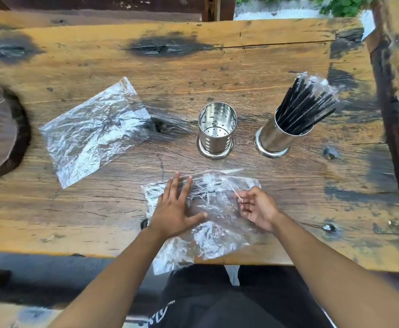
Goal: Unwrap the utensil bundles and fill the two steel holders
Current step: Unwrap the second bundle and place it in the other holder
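Wrapped bundle (200,192) near empty holder (216,131)

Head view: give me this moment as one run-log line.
left hand flat on wrapped bundle | right hand pinching wrap | near holder empty | far holder filled | spare wrap left

Your left hand (177,209) lies flat, palm down, fingers straight and spread, thumb pointing right. Your right hand (256,208) is turned palm up, fingers curled inward, thumb and forefinger pinching a thin strip. Both bare forearms reach forward, angling in toward each other.
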Motion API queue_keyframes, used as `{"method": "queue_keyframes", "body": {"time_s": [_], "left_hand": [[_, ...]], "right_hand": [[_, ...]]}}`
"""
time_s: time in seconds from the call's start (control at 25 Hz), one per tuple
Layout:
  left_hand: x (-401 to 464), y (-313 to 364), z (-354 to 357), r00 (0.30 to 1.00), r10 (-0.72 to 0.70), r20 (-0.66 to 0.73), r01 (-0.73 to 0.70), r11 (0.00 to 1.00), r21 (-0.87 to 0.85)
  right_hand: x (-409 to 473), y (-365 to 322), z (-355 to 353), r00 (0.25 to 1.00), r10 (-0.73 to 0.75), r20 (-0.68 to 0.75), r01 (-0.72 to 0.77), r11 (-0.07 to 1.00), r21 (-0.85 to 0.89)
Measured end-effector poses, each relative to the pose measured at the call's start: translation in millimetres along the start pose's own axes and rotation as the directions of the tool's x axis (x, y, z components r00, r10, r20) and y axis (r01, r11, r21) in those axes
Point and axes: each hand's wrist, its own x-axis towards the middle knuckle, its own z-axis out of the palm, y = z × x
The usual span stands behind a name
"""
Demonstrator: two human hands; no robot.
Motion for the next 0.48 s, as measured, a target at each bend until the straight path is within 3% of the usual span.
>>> {"method": "queue_keyframes", "body": {"time_s": [0.12, 0.16, 0.24, 0.32, 0.48], "left_hand": [[-2.3, -13.9, -5.7, 0.986, -0.021, -0.165, 0.015, 0.999, -0.034], [-2.0, -20.7, -5.4, 0.975, -0.041, -0.216, 0.041, 0.999, -0.001], [-1.6, -35.3, -4.6, 0.970, -0.111, -0.215, 0.122, 0.992, 0.040], [1.4, -50.1, -2.8, 0.978, -0.178, -0.114, 0.187, 0.979, 0.077], [9.0, -60.4, 2.8, 0.987, -0.145, -0.070, 0.153, 0.980, 0.126]], "right_hand": [[3.1, -8.5, -4.0, 0.999, -0.003, 0.049, 0.019, 0.944, -0.328], [2.9, -11.2, -3.4, 0.995, 0.022, 0.100, 0.014, 0.939, -0.344], [4.0, -16.4, -3.7, 0.981, 0.064, 0.182, -0.006, 0.954, -0.301], [7.0, -19.0, -2.1, 0.977, 0.052, 0.207, -0.002, 0.972, -0.233], [13.6, -12.4, 8.5, 0.941, 0.068, 0.330, -0.080, 0.997, 0.021]]}}
